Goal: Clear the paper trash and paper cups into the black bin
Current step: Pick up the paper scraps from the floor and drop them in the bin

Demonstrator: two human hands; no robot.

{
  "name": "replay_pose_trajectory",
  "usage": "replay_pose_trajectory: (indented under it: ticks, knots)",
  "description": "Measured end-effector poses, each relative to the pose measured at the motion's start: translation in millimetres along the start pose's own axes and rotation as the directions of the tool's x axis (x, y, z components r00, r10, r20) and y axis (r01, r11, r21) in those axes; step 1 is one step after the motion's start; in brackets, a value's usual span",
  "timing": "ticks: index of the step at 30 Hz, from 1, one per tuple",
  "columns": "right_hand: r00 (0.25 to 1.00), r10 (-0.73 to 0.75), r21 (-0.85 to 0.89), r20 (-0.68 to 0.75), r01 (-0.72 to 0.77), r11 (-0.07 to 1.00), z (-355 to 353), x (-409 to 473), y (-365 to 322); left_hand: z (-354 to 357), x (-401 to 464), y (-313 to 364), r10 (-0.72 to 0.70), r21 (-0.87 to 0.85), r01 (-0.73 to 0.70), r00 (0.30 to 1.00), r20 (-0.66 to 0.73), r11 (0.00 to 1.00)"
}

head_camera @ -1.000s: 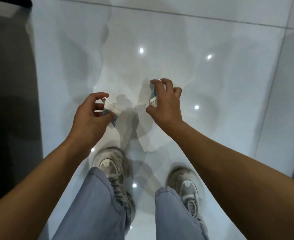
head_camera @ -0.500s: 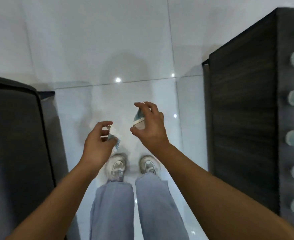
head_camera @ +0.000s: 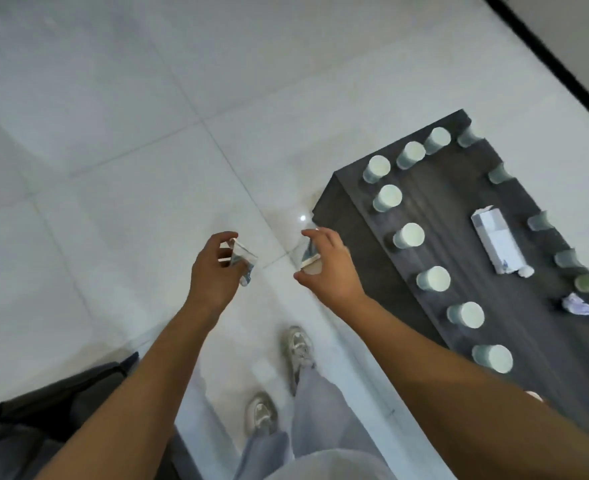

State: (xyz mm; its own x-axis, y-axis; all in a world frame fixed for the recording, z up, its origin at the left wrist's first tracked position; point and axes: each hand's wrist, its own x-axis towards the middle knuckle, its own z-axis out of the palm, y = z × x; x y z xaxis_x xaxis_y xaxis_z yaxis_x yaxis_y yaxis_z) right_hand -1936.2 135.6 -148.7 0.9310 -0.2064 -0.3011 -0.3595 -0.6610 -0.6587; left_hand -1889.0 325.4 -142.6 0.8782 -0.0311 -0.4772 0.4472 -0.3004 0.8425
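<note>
My left hand [head_camera: 213, 271] grips a small paper cup [head_camera: 244, 260], and my right hand [head_camera: 327, 268] grips another paper cup [head_camera: 307, 256]; both hang over the white tiled floor. To the right a dark wooden table [head_camera: 459, 258] carries several upturned paper cups [head_camera: 408, 236] along its edges. A white paper box [head_camera: 497, 240] and crumpled paper [head_camera: 577, 304] lie on its top. The black bin is out of view.
A dark grey piece of furniture [head_camera: 54, 407] fills the lower left corner. My legs and grey shoes [head_camera: 298, 344] stand on the glossy floor between it and the table. A black strip [head_camera: 549, 60] runs along the wall at the top right.
The view has swung right and upward, so the table top with its cups and paper now shows. Both hands keep their cups, held at about the same spacing.
</note>
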Motion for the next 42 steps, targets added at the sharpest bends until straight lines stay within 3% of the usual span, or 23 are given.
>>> replay_pose_trajectory:
  ticks: [7,15,22,33,42]
  knots:
    - [0.998,-0.033,0.035,-0.052,0.035,0.999,-91,90,-12,45,85,119,0.042,0.063,-0.052,0.989,0.144,0.997]
    - [0.981,0.021,0.090,-0.194,-0.003,0.996,-206,261,-37,98,224,280,0.072,0.056,-0.085,0.976,0.204,0.995]
    - [0.964,0.105,0.112,-0.243,-0.080,0.991,-256,415,-61,117,381,384,0.126,0.106,-0.159,0.955,0.268,0.982]
    - [0.863,0.301,0.265,-0.406,-0.204,0.942,-333,629,-110,146,619,552,0.157,0.182,-0.250,0.898,0.411,0.951]
    - [0.801,0.388,0.347,-0.457,-0.242,0.906,-425,816,-84,253,787,678,0.178,0.199,-0.321,0.835,0.521,0.926]
